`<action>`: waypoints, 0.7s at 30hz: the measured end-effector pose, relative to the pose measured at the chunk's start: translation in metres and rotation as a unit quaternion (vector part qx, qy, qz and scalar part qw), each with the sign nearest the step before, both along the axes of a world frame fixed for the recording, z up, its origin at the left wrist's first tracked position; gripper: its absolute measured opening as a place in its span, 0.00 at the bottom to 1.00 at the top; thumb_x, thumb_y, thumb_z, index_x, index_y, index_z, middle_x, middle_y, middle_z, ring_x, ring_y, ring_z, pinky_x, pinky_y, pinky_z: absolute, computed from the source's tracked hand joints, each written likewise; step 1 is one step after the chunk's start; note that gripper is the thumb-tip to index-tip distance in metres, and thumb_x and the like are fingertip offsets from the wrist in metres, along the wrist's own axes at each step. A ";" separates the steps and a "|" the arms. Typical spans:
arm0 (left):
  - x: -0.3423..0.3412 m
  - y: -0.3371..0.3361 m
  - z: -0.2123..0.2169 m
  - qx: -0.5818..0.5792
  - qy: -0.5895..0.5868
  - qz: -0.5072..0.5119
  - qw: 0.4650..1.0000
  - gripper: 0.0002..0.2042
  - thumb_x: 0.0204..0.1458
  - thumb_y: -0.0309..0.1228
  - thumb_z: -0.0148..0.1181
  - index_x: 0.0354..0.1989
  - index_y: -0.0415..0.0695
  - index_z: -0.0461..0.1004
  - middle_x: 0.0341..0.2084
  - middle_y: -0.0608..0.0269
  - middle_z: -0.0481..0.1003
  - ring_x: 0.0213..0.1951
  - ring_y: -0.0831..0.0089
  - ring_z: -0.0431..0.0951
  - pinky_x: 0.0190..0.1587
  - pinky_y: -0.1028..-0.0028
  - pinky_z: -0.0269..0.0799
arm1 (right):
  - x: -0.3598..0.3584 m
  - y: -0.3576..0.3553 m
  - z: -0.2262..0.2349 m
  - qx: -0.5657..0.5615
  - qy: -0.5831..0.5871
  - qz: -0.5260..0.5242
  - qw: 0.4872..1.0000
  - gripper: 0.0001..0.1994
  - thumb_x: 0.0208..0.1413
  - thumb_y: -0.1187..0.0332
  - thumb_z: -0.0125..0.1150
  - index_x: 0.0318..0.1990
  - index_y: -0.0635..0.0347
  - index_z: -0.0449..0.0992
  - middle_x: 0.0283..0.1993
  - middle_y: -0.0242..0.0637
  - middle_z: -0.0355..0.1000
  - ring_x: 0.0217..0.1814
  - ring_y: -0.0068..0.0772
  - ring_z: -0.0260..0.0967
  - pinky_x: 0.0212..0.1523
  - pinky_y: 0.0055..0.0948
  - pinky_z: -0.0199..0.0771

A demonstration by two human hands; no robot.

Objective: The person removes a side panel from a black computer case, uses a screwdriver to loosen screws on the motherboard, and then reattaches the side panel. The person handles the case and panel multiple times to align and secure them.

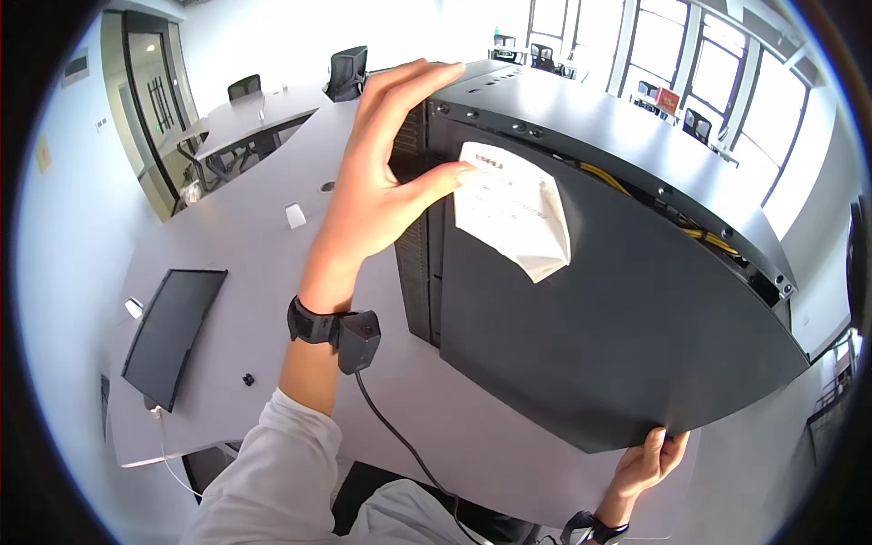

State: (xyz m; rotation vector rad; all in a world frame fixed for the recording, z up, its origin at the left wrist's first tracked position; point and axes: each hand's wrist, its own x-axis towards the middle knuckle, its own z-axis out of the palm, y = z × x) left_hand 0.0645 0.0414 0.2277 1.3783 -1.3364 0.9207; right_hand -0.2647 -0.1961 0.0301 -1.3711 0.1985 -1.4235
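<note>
A large black computer case stands on the table. Its flat dark side panel faces me, and a gap along its top edge shows yellow cables inside. My left hand is on the upper left corner, fingers over the top and thumb pressing a crumpled white paper packet against the panel. The packet bears print. At the panel's lower right edge, my right hand has its fingers closed around the rim; part of them is hidden behind the panel.
A dark monitor lies tilted on the grey table to the left. Nearby are a small white box and a tiny black item. A black cable trails from my left wrist device. Further desks and chairs stand behind.
</note>
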 end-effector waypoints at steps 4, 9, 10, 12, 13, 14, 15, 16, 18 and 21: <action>0.003 -0.004 -0.004 -0.024 -0.024 0.008 0.999 0.34 0.42 0.22 0.72 0.64 0.43 0.72 0.64 0.59 0.65 0.67 0.65 0.64 0.70 0.67 0.58 | -0.005 -0.005 -0.010 -0.036 -0.010 0.027 0.999 0.24 0.66 0.70 0.60 0.67 0.70 0.67 0.59 0.44 0.74 0.58 0.34 0.70 0.62 0.32 0.67; 0.004 -0.002 -0.004 -0.024 -0.051 0.013 0.998 0.33 0.45 0.32 0.73 0.64 0.44 0.73 0.68 0.58 0.63 0.70 0.62 0.61 0.71 0.63 0.55 | -0.012 -0.006 -0.024 -0.030 -0.058 -0.007 0.998 0.24 0.61 0.70 0.64 0.62 0.73 0.70 0.59 0.45 0.73 0.60 0.36 0.69 0.67 0.34 0.62; 0.004 -0.001 -0.003 -0.023 -0.053 0.004 0.998 0.33 0.46 0.34 0.73 0.64 0.45 0.73 0.69 0.58 0.62 0.70 0.61 0.61 0.71 0.62 0.55 | -0.013 -0.008 -0.026 -0.032 -0.067 -0.004 0.997 0.24 0.61 0.71 0.64 0.62 0.73 0.70 0.60 0.46 0.73 0.60 0.37 0.69 0.67 0.35 0.62; 0.004 -0.001 -0.003 -0.021 -0.054 0.010 0.998 0.33 0.46 0.36 0.73 0.65 0.45 0.73 0.69 0.58 0.62 0.71 0.61 0.60 0.72 0.62 0.54 | -0.015 -0.012 -0.030 -0.037 -0.076 -0.009 0.996 0.24 0.61 0.71 0.64 0.62 0.73 0.70 0.60 0.47 0.73 0.61 0.38 0.69 0.68 0.36 0.62; 0.003 -0.002 -0.003 -0.020 -0.053 0.012 0.998 0.34 0.46 0.37 0.72 0.65 0.46 0.73 0.69 0.58 0.61 0.71 0.61 0.59 0.72 0.62 0.54 | -0.016 -0.013 -0.031 -0.038 -0.074 -0.020 0.996 0.24 0.61 0.71 0.65 0.62 0.73 0.70 0.60 0.47 0.73 0.61 0.38 0.69 0.68 0.35 0.63; 0.002 -0.003 -0.004 -0.030 -0.037 -0.001 0.999 0.31 0.47 0.34 0.71 0.63 0.46 0.74 0.68 0.59 0.64 0.70 0.62 0.61 0.71 0.62 0.55 | -0.016 -0.013 -0.032 -0.065 -0.078 -0.027 0.994 0.24 0.61 0.71 0.65 0.62 0.73 0.70 0.60 0.47 0.73 0.61 0.38 0.70 0.68 0.35 0.63; 0.001 -0.004 -0.005 -0.034 -0.036 0.006 0.999 0.29 0.48 0.32 0.71 0.62 0.46 0.75 0.66 0.59 0.65 0.69 0.62 0.62 0.71 0.62 0.56 | -0.016 -0.013 -0.032 -0.041 -0.067 -0.026 0.997 0.24 0.61 0.71 0.65 0.62 0.73 0.70 0.60 0.47 0.73 0.61 0.38 0.70 0.68 0.35 0.63; 0.001 -0.005 -0.005 -0.038 -0.036 0.012 0.999 0.28 0.48 0.31 0.70 0.61 0.45 0.75 0.65 0.59 0.66 0.68 0.62 0.63 0.70 0.63 0.57 | -0.015 -0.013 -0.032 -0.043 -0.062 -0.021 0.997 0.24 0.61 0.70 0.65 0.62 0.73 0.70 0.60 0.47 0.73 0.60 0.37 0.70 0.68 0.35 0.63; 0.001 -0.006 -0.004 -0.047 -0.033 0.017 0.998 0.25 0.49 0.28 0.69 0.59 0.45 0.77 0.62 0.59 0.68 0.66 0.63 0.66 0.69 0.64 0.59 | -0.013 -0.013 -0.030 -0.038 -0.057 -0.029 0.997 0.24 0.61 0.70 0.66 0.62 0.73 0.71 0.60 0.47 0.73 0.60 0.37 0.70 0.67 0.35 0.63; -0.001 -0.008 -0.002 -0.056 -0.023 0.014 0.998 0.23 0.49 0.26 0.68 0.56 0.44 0.78 0.57 0.60 0.71 0.62 0.64 0.70 0.66 0.66 0.62 | -0.008 -0.012 -0.026 -0.027 -0.058 -0.054 0.996 0.24 0.61 0.69 0.66 0.62 0.72 0.71 0.59 0.46 0.74 0.59 0.36 0.70 0.66 0.33 0.63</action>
